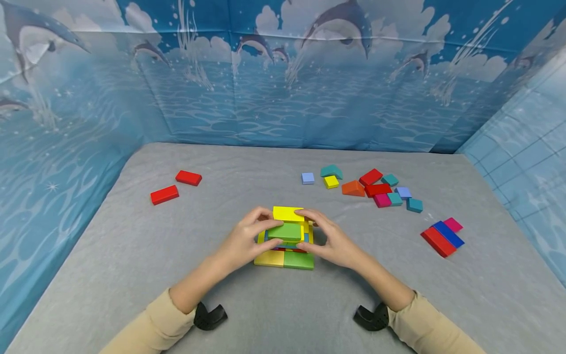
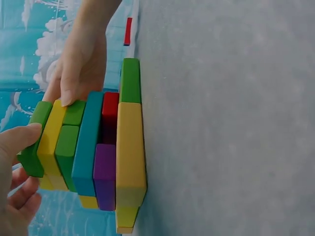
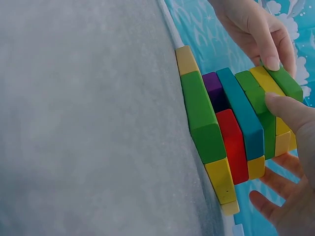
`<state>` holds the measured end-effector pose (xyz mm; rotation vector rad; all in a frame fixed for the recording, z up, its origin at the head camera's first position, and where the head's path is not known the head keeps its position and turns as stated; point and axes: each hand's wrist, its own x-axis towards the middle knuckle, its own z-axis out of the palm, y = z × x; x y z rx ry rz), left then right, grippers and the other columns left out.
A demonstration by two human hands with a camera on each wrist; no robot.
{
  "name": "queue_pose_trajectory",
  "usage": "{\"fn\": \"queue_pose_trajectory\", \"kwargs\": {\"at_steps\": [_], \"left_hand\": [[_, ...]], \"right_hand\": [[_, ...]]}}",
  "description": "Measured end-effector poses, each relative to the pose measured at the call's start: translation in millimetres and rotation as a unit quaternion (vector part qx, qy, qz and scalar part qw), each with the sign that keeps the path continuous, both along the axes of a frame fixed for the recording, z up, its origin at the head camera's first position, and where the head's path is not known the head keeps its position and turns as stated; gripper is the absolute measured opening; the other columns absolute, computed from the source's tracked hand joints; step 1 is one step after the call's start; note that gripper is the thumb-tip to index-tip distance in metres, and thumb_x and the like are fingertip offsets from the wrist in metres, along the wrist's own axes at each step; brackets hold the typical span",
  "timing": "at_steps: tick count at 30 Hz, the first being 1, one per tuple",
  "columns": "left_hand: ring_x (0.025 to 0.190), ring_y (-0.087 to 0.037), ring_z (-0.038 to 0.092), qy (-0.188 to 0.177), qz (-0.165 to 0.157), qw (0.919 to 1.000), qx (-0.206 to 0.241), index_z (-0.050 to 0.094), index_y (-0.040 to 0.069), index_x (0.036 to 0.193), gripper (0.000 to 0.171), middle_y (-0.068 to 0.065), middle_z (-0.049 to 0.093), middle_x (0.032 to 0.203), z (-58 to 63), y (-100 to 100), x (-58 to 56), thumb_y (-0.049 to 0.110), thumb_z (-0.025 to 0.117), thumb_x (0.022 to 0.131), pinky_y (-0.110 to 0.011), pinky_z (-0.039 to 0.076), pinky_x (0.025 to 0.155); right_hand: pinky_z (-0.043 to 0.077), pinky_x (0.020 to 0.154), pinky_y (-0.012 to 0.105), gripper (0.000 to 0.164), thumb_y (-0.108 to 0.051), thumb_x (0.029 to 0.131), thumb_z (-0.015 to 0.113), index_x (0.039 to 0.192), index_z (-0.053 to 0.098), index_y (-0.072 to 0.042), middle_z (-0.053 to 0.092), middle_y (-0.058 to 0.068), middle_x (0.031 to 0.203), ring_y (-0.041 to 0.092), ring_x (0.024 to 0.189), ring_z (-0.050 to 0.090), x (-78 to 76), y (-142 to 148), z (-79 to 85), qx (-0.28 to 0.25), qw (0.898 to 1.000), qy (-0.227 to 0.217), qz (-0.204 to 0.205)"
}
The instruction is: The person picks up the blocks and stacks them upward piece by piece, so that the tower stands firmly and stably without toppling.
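A layered stack of coloured wooden blocks (image 1: 284,259) stands in front of the person. On its top front lies a green block (image 1: 285,231), with a yellow block (image 1: 288,213) behind it. The left hand (image 1: 249,235) pinches the green block at its left end, thumb (image 2: 27,132) in front and fingers behind. Opposite, the right hand (image 1: 333,242) holds the stack's right side, its thumb (image 3: 283,105) near the yellow layer just below the top, fingers reaching round the back. Lower layers show a teal plank (image 2: 88,147), a purple block (image 2: 104,177) and a red block (image 3: 232,147).
Two red blocks (image 1: 164,195) lie at the left. Several loose blocks, among them an orange one (image 1: 353,188) and a teal arch (image 1: 331,171), are scattered back right. A red-blue-pink group (image 1: 442,238) lies farther right. A dolphin-print curtain (image 1: 283,88) borders the grey table (image 1: 283,314).
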<state>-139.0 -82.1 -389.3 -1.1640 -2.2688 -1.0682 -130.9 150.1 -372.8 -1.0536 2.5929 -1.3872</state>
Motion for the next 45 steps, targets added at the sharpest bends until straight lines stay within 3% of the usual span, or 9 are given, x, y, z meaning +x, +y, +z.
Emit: {"fn": "queue_pose_trajectory", "kwargs": {"at_steps": [8, 12, 16, 26, 32, 34, 38, 42, 45], "left_hand": [[0.107, -0.026, 0.048, 0.026, 0.018, 0.9995, -0.01, 0.069, 0.005, 0.101, 0.032, -0.012, 0.054, 0.117, -1.5, 4.8, -3.8, 0.017, 0.078, 0.072, -0.041, 0.043, 0.089], [0.119, -0.025, 0.045, -0.003, 0.007, 1.0, -0.005, 0.067, 0.004, 0.104, 0.033, -0.013, 0.052, 0.127, -2.5, 5.2, -4.4, 0.015, 0.077, 0.074, -0.038, 0.039, 0.098], [0.121, -0.024, 0.045, -0.03, 0.002, 0.9995, 0.005, 0.066, 0.005, 0.105, 0.033, -0.013, 0.052, 0.128, -3.6, 5.9, -3.8, 0.014, 0.076, 0.075, -0.037, 0.041, 0.097], [0.117, -0.026, 0.046, -0.037, -0.007, 0.999, 0.025, 0.066, 0.007, 0.105, 0.035, -0.013, 0.052, 0.126, -7.1, 7.0, -6.2, 0.018, 0.077, 0.073, -0.04, 0.044, 0.092], [0.125, -0.024, 0.037, -0.085, -0.016, 0.9962, 0.011, 0.055, 0.01, 0.123, 0.053, -0.01, 0.042, 0.137, -1.9, -15.1, -21.1, 0.025, 0.075, 0.076, -0.05, 0.036, 0.098], [0.126, -0.024, 0.035, -0.093, 0.014, 0.9955, 0.008, 0.052, 0.01, 0.127, 0.056, -0.01, 0.041, 0.137, 1.3, -31.7, -31.9, 0.023, 0.073, 0.078, -0.051, 0.034, 0.099], [0.126, -0.029, 0.035, -0.106, 0.116, 0.9875, -0.016, 0.049, 0.007, 0.13, 0.056, -0.012, 0.042, 0.136, 1.8, -76.6, -60.8, 0.021, 0.07, 0.08, -0.054, 0.03, 0.1], [0.126, -0.037, 0.033, -0.134, 0.217, 0.9643, -0.073, 0.046, 0.004, 0.131, 0.058, -0.017, 0.04, 0.136, -9.8, -126.8, -89.9, 0.026, 0.068, 0.083, -0.058, 0.024, 0.1], [0.125, -0.041, 0.032, -0.157, 0.268, 0.9458, -0.093, 0.044, 0.003, 0.131, 0.058, -0.021, 0.04, 0.136, -21.1, -155.8, -103.1, 0.025, 0.068, 0.083, -0.06, 0.021, 0.099]], "right_hand": [[0.043, 0.09, 0.048, 0.063, -0.002, 0.077, 0.071, 0.131, 0.04, 0.002, 0.044, 0.016, 0.132, 0.026, 0.113, 0.046, 0.0, -0.1, 0.6, 0.0, 1.0, 0.008, 0.003], [0.042, 0.091, 0.049, 0.063, -0.003, 0.077, 0.071, 0.132, 0.04, 0.002, 0.043, 0.016, 0.132, 0.026, 0.113, 0.046, 0.1, 0.0, 1.1, 0.002, 1.0, 0.005, 0.004], [0.042, 0.092, 0.049, 0.063, -0.004, 0.078, 0.071, 0.132, 0.039, 0.002, 0.043, 0.017, 0.132, 0.028, 0.114, 0.046, 0.9, -0.2, 2.6, 0.005, 1.0, 0.003, 0.003], [0.041, 0.093, 0.048, 0.056, -0.002, 0.082, 0.065, 0.131, 0.04, 0.002, 0.044, 0.017, 0.132, 0.028, 0.116, 0.045, 1.1, -0.4, 1.9, -0.001, 1.0, -0.003, 0.0], [0.041, 0.094, 0.048, 0.054, -0.004, 0.083, 0.065, 0.131, 0.04, 0.002, 0.043, 0.017, 0.132, 0.028, 0.116, 0.044, 1.4, -1.0, 3.1, 0.003, 1.0, -0.015, -0.008], [0.041, 0.094, 0.048, 0.055, -0.005, 0.083, 0.065, 0.131, 0.04, 0.001, 0.043, 0.016, 0.133, 0.027, 0.117, 0.044, 1.5, -1.2, 3.8, 0.007, 1.0, -0.019, -0.013], [0.041, 0.094, 0.047, 0.055, -0.006, 0.083, 0.065, 0.132, 0.04, 0.0, 0.043, 0.016, 0.134, 0.027, 0.117, 0.044, 2.0, -1.5, 4.8, 0.012, 1.0, -0.022, -0.018], [0.041, 0.094, 0.047, 0.055, -0.006, 0.083, 0.065, 0.132, 0.04, 0.0, 0.043, 0.016, 0.134, 0.027, 0.117, 0.044, 2.3, -1.5, 5.2, 0.014, 0.999, -0.024, -0.019], [0.041, 0.094, 0.047, 0.055, -0.006, 0.083, 0.065, 0.132, 0.04, 0.0, 0.043, 0.016, 0.134, 0.027, 0.117, 0.044, 2.3, -1.4, 5.3, 0.014, 1.0, -0.021, -0.018]]}}
